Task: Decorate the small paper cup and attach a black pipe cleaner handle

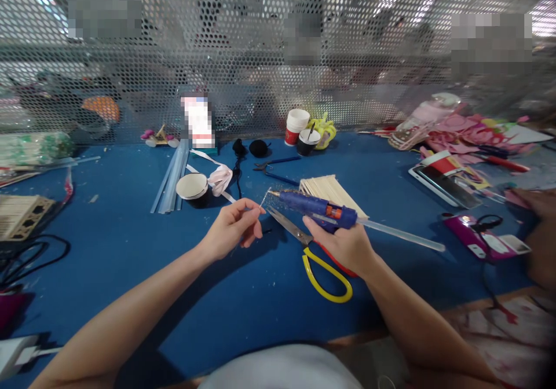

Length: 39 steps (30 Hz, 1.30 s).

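Note:
My right hand (343, 243) is closed round the grip of a blue glue gun (316, 205), with a clear glue stick (403, 235) sticking out of its back to the right. The gun's nozzle points left at a thin pale stick (263, 199). My left hand (232, 227) pinches that stick between thumb and fingertips. Scissors with yellow and red handles (324, 267) lie on the blue table (243, 296) right under both hands. A stack of wooden sticks (328, 192) lies just behind the gun.
Clear glue sticks (171, 178), a paper cup (192, 187) and pink ribbon (220, 179) lie to the left; stacked cups (296, 126) and pliers (273, 168) sit behind. Perforated metal screen (260, 47) at the back. Pink paper scraps (456, 131) and a phone (441, 183) on the right. Cables (30, 250) on the left.

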Motion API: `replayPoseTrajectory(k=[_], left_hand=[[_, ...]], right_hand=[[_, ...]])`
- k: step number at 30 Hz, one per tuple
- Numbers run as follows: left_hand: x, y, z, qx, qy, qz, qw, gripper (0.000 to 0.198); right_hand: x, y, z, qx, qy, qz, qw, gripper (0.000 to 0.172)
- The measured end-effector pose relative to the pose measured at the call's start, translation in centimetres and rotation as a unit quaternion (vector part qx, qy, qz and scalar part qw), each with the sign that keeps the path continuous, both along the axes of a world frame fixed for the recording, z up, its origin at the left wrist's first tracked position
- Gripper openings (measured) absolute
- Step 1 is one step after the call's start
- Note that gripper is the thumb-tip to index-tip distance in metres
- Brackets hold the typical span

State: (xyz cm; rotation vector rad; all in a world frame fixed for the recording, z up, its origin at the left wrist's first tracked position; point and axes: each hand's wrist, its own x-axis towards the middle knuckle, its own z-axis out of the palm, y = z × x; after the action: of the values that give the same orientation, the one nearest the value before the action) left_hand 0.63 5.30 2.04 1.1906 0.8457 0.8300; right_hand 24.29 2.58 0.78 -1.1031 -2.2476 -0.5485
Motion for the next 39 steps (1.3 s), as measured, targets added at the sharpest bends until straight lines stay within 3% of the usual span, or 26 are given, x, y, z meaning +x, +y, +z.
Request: replayPoseTrajectory(k=[5, 17, 24, 30, 33, 36, 39], left_hand=[[0.0, -0.1, 0.1, 0.006, 0.002, -0.005, 1.000, 0.023], [0.1, -0.1, 0.3, 0.001, -0.002, 0.003, 1.000, 0.024], [0.0, -0.2, 0.5, 0.010, -0.001, 0.003, 1.000, 0.023], [-0.1, -0.2, 0.5, 0.014, -0.005, 0.003, 1.000, 0.022], [-0.1, -0.1, 0.5, 0.010, -0.007, 0.007, 1.000, 0.023], [0.0, 0.0, 0.4, 0.005, -0.008, 0.015, 1.000, 0.023], [0.0, 0.2, 0.0, 0.005, -0.009, 0.027, 1.000, 0.023]], right_hand=[[0.0, 0.0, 0.0, 0.063, -0.061, 0.008, 0.996, 0.026], [-0.1, 0.0, 0.3, 0.052, -0.052, 0.001, 0.997, 0.025], [-0.3, 0.1, 1.0, 0.100, -0.084, 0.015, 0.991, 0.028], [-0.1, 0.3, 1.1, 0.015, -0.021, 0.002, 1.000, 0.027], [-0.4, 0.3, 1.7, -0.095, 0.101, -0.010, 0.990, 0.023], [-0.8, 0.2, 2.8, -0.205, 0.226, -0.054, 0.951, 0.023], [-0.5, 0.4, 3.7, -0.313, 0.344, -0.099, 0.880, 0.030]])
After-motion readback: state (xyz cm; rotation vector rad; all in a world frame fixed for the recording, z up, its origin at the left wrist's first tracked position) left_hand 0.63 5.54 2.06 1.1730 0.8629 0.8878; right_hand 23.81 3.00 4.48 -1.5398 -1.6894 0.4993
